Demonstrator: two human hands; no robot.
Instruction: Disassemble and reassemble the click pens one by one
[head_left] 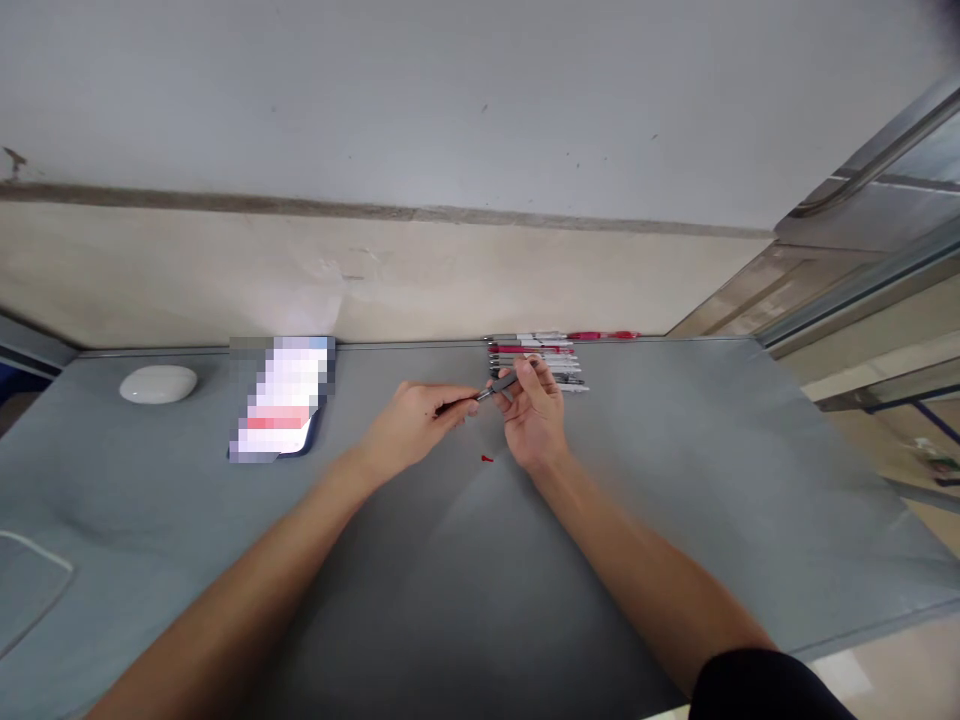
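Note:
Both my hands meet over the middle of a grey table [675,480]. My left hand [409,425] pinches the thin dark end of a pen [491,391]. My right hand [534,415] grips the pen's grey barrel end, fingers curled round it. The pen lies roughly level between the two hands, just above the table. A tiny red piece [487,458] lies on the table right below the hands. Behind my right hand a row of several pens [551,362], red and grey-white, lies side by side at the table's far edge.
A phone [281,400] lies flat at the back left, and a white oval object [158,384] sits further left. A white cable [37,590] loops at the near left edge. A wall [450,270] runs behind the table; the table's right edge drops to floor.

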